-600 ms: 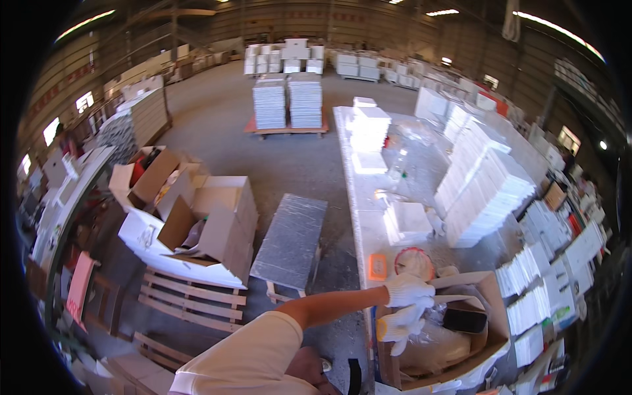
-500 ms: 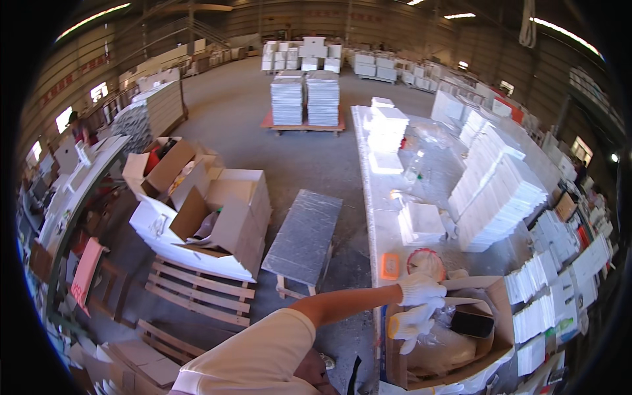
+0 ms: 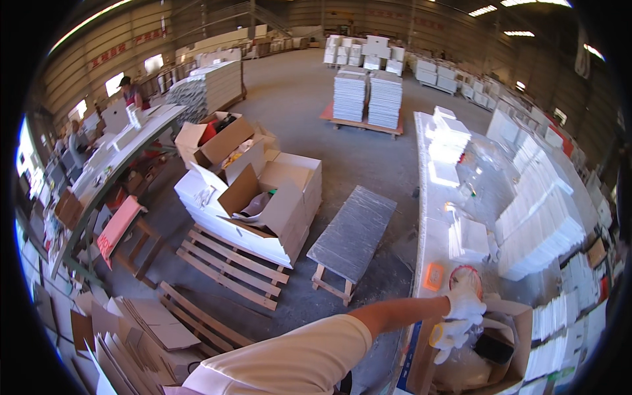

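Observation:
My left arm, in a pale short sleeve, reaches from the lower edge to the right. The left hand (image 3: 463,304) wears a white knit glove and is at the near end of the bench, above an open cardboard box (image 3: 416,361). Its fingers look closed on a second white glove (image 3: 451,337) with a yellow cuff, hanging over the box's left side; the overlap partly hides the grip. Beyond the hand is a red-rimmed round thing (image 3: 461,270), partly covered. Clear plastic (image 3: 461,368) and a black rectangular object (image 3: 494,349) lie inside the box. My right hand is out of sight.
An orange box (image 3: 434,276) and white tile stacks (image 3: 469,238) stand on the long bench (image 3: 426,197). Left of it are a low grey-topped table (image 3: 353,230), large white cartons (image 3: 289,197) and a wooden pallet (image 3: 230,263). A person (image 3: 133,95) stands far left.
My view has turned left, so the surroundings appear farther right. The gloved left hand stays over the box beside the red-rimmed thing, with little change in its pose.

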